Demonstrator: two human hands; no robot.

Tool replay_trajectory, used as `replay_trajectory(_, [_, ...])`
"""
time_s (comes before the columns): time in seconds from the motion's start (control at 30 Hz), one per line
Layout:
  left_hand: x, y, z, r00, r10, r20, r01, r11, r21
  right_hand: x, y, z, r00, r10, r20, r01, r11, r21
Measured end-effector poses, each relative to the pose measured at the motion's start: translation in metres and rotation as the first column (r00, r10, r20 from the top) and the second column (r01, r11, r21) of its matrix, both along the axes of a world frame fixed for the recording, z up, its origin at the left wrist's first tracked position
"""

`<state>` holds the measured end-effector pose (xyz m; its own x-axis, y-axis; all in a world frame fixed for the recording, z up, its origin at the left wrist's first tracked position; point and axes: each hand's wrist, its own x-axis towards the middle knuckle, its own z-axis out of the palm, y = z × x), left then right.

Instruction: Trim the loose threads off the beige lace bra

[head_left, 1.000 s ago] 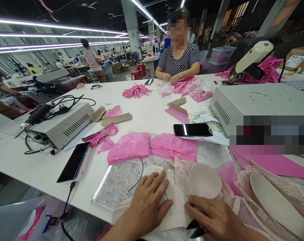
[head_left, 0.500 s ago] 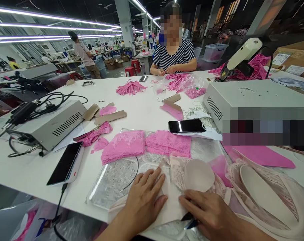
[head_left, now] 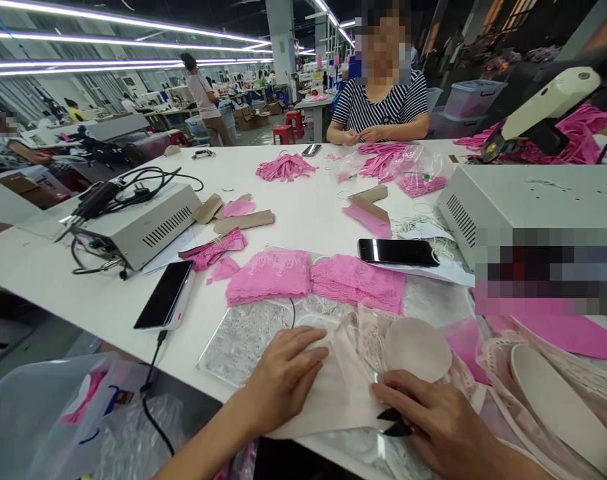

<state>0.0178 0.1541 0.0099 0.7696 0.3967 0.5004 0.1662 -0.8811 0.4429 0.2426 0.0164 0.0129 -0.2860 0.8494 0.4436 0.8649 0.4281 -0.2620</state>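
Note:
A pale beige bra lies before me, its moulded cup (head_left: 418, 350) upturned and its plain fabric panel (head_left: 328, 393) spread towards me over the clear patterned mat (head_left: 248, 343). My left hand (head_left: 288, 373) rests on the panel's left part, fingers extended and slightly bent, the thumb mostly hidden below them. A fold rises in the panel between my hands. My right hand (head_left: 428, 413) is closed around small snips (head_left: 394, 423), whose dark pointed ends stick out on the left below the fingers. Its fingertips touch the bra just below the cup, beside a small shiny bit.
Folded pink lace (head_left: 268, 277) lies beyond my hands, with a black phone (head_left: 398, 252) behind it. Grey machine boxes (head_left: 143, 227) flank the table. A charging device (head_left: 164, 293) trails a cable over the edge. Another bra (head_left: 558, 400) lies right; a person (head_left: 383, 107) sits opposite.
The camera view has shifted, so the scene sits further right. My left hand has gone from flat to more tilted and bent on the fabric. A fold in the panel now shows between my hands.

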Motion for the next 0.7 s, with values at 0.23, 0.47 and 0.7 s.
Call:
replay_trajectory(0.23, [-0.036,-0.026,-0.005,0.988,-0.022,-0.152,0.048,0.984,0.172,-0.002,-0.001,-0.001,1.000,-0.006,0.023,0.005,0.998,0.065])
replay_trajectory(0.47, [-0.080,-0.015,-0.020,0.965,0.211,-0.158,-0.154,0.937,0.314,0.001,-0.002,-0.003,0.994,-0.003,0.106,-0.012,0.991,0.133])
replay_trajectory(0.7, [-0.081,-0.038,-0.012,0.973,0.224,-0.062,-0.207,0.956,0.208,0.007,-0.007,-0.009,0.987,0.050,0.153,-0.062,0.995,0.077])
